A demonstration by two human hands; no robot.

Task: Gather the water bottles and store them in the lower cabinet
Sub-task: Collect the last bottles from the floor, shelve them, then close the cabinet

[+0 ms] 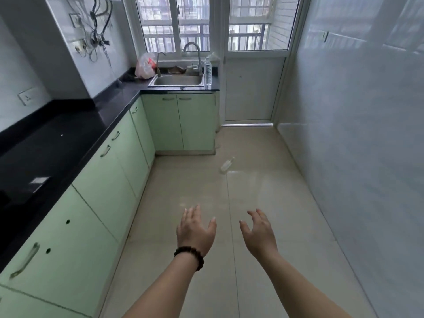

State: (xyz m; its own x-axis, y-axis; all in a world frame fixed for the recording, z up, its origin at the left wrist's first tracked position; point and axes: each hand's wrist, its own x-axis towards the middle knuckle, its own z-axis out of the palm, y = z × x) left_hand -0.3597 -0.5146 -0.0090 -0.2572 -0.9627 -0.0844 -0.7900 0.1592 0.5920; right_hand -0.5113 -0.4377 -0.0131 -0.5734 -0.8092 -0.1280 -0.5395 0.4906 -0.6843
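Clear floor bottle (227,165) blurred | sink bottle (208,71) small | hands empty

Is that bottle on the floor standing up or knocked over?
Knocked over. The floor bottle lies on its side on the tiles, neck pointing toward the far door.

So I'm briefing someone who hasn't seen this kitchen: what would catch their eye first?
Two open, empty hands reach forward low in the view, the left hand with a dark bead bracelet on its wrist, the right hand beside it. Ahead, a clear bottle lies on its side on the floor. Another bottle stands upright on the black counter right of the sink, under the window.
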